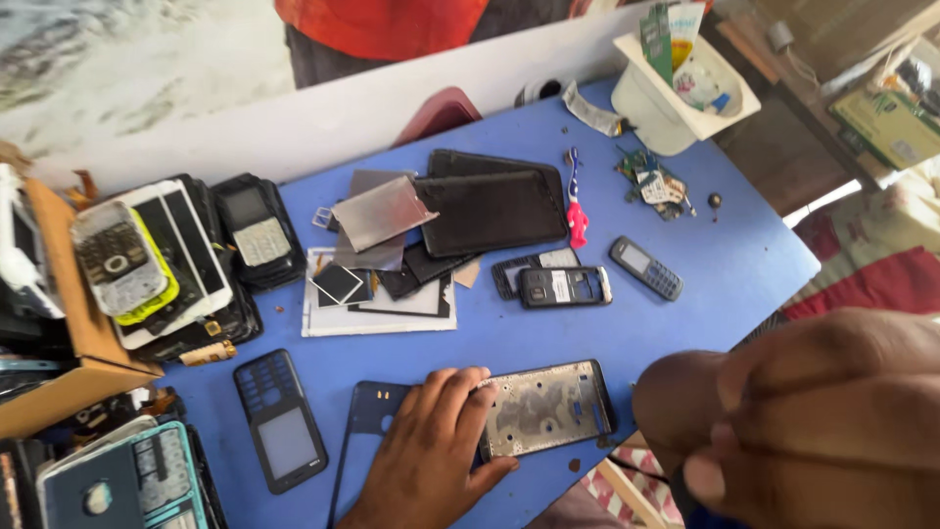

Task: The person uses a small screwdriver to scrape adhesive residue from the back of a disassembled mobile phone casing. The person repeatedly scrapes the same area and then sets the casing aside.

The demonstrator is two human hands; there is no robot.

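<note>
My left hand lies flat on the blue table, fingers spread, pressing down the left end of a bare metal phone frame. Under the palm a dark blue back cover sticks out to the left. My right hand hovers close to the camera at the lower right, large and blurred, with its fingers curled. Whether it holds anything is not visible. It hangs just right of the phone frame, over the table's near edge.
A black keypad front cover lies left of my hand. Behind are a black phone housing, a small keypad phone, dark covers, a metal plate, a pink-handled tool, a white tub, stacked phones and a cardboard box. A person in red stands beyond.
</note>
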